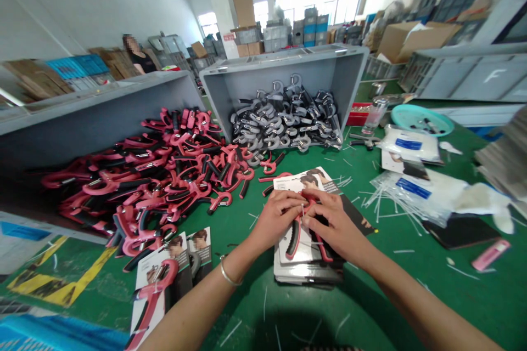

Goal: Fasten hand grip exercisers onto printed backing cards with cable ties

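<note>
Now grasps the red hand grip (293, 241) right of centre with fingers of left hand (280, 214) and right hand (332, 225) around a white tie (303, 210), apparently mid-fastening onto its card (307, 253), with two carded grips (156, 292) seemingly done lower left, but red heap (193, 167) left and grey heap (284, 120) upper centre yet to do.

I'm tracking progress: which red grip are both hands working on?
The red grip on the card stack, handles toward the person, between left hand and right hand. No other lies between them; most are in or near the left bin.
</note>
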A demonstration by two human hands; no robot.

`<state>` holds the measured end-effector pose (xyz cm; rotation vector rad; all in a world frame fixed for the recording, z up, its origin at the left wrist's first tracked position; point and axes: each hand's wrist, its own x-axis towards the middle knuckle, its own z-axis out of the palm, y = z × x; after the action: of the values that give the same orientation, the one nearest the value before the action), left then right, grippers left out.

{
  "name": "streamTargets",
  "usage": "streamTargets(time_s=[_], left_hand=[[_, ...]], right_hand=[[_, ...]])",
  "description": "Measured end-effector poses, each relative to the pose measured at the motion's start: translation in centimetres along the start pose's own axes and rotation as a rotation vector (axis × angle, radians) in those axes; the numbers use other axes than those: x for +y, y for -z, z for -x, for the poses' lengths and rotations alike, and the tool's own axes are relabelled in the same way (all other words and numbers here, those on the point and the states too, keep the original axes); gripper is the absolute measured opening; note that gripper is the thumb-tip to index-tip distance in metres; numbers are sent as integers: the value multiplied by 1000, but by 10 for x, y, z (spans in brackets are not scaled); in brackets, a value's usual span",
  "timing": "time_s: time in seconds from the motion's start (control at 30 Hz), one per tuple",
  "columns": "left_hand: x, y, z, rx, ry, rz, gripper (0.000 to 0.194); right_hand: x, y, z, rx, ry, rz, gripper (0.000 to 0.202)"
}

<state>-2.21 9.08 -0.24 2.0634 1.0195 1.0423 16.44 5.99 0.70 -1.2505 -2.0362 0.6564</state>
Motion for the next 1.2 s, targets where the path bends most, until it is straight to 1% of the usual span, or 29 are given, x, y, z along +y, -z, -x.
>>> streamTargets(time_s=[0.1,0.17,0.23,0.3,0.37,0.43,0.47,0.53,0.6,0.67,0.73,0.77,0.8,0.83,0.87,0.9,0.97,1.03,1.07,1.13,1.2], left_hand=[[0,3,1,-56,-36,16,19],[0,7,-1,-76,12,85,20],[3,10,-5,-49,109,158,19],[10,12,-8,15,139,115,16],[23,10,-6,90,62,-63,16],[37,5,4,99,-85,-273,16],[43,1,12,69,-159,-351,16],[50,-9,31,-34,-274,-450,18],[50,-17,50,-104,-329,-498,20],[47,-19,64,-124,-333,-516,22],[46,-15,74,-68,-271,-525,24],[47,-11,78,-13,-208,-536,32],[48,-7,81,47,-127,-553,44],[49,-3,84,99,-41,-573,57],[50,0,86,126,39,-588,63],[50,3,88,126,105,-591,62],[50,5,90,79,186,-561,42],[48,6,90,48,201,-510,21],[47,7,90,48,202,-476,17],[44,12,90,57,215,-374,16],[40,20,92,58,224,-252,17]], right_hand=[[2,-4,-2,76,-22,-21,19],[4,-7,-4,109,-24,-22,19],[4,-8,-4,114,-9,-13,17],[5,-9,-3,120,5,-1,13],[5,-10,-2,140,12,8,16],[6,-11,-2,160,25,11,22],[6,-12,-2,165,36,10,24],[8,-15,-4,165,59,11,28],[9,-16,-6,153,65,16,28],[9,-13,-7,149,62,14,22],[4,-6,-4,154,73,-2,14],[0,0,0,148,89,-5,11],[-5,6,6,124,111,5,10],[-11,12,12,77,139,35,12],[-17,17,18,13,168,87,14],[-23,20,24,-53,198,157,15],[-34,21,34,-147,249,313,12],[-41,16,37,-171,289,432,10],[-43,13,37,-173,301,467,9],[-44,8,34,-183,297,483,10],[-44,7,31,-206,260,420,13]])
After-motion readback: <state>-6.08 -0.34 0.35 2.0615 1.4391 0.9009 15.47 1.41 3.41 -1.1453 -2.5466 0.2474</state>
